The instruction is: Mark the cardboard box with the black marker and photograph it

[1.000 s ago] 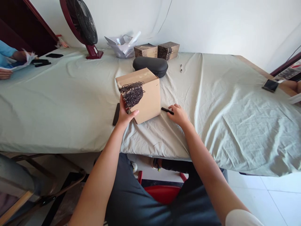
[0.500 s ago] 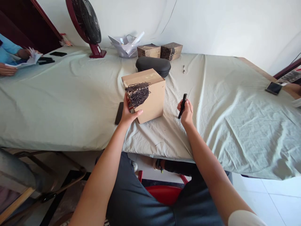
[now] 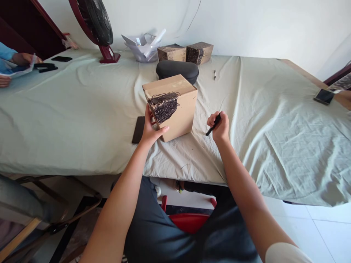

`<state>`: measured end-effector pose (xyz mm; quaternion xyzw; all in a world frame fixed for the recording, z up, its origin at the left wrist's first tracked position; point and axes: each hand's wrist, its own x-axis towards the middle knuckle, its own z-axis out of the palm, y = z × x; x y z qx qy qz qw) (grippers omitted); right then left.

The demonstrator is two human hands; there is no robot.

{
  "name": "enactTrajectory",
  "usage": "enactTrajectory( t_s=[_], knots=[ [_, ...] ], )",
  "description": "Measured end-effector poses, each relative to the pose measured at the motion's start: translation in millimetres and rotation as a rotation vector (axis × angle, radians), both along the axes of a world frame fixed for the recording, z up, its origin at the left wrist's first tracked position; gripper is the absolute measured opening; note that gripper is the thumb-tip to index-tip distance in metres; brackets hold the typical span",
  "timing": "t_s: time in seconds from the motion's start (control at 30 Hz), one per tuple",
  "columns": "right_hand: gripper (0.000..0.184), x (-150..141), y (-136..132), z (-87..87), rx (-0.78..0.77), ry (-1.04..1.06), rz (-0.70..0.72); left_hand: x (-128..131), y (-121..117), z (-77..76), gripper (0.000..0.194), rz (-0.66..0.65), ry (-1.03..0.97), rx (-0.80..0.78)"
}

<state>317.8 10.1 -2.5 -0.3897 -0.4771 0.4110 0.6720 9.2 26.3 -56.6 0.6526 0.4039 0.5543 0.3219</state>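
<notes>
A brown cardboard box (image 3: 178, 106) with a black scribbled patch on its near-left face stands on the sheet-covered table (image 3: 82, 109). My left hand (image 3: 150, 128) grips the box's lower left corner, thumb along the front edge. My right hand (image 3: 218, 127) is closed round a black marker (image 3: 214, 125), held just to the right of the box and a little above the cloth, tip pointing down-left. A black phone (image 3: 138, 129) lies flat beside my left hand.
Behind the box sit a black oval case (image 3: 177, 69), two small brown boxes (image 3: 185, 52), crumpled white plastic (image 3: 142, 46) and a red-based fan (image 3: 95, 25). Another person's hands (image 3: 16, 62) hold paper at far left. A phone (image 3: 324, 96) lies at far right.
My right hand picked the marker up from the cloth beside the box, raised it, then turned it into a writing grip. The left hand stayed on the box.
</notes>
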Motion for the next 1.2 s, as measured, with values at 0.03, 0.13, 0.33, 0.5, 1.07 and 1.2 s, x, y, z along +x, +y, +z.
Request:
enactTrajectory(
  t_s=[0.03, 0.13, 0.33, 0.5, 1.07, 1.2],
  knots=[
    [0.063, 1, 0, 0.4, -0.026, 0.008, 0.028, 1, -1, 0.7, 0.136, 0.000, -0.002, -0.001],
    [0.057, 3, -3, 0.4, -0.082, 0.032, 0.065, 2, -3, 2.5, 0.138, -0.003, -0.009, -0.007],
    [0.043, 5, -12, -10.5, 0.096, -0.447, -0.128, 1, -2, 2.1, 0.136, -0.009, 0.007, 0.001],
    [0.053, 4, -3, -26.7, -0.060, -1.173, -0.008, -5, -2, -1.5, 0.130, -0.010, -0.034, -0.005],
    [0.118, -16, -16, -35.7, -0.052, -0.469, 0.524, -44, -28, 43.9, 0.074, 0.211, 0.316, -0.364],
    [0.116, -18, -16, -34.6, -0.022, -0.491, 0.475, -32, -30, 50.1, 0.088, 0.581, 0.759, -0.563]
  ],
)
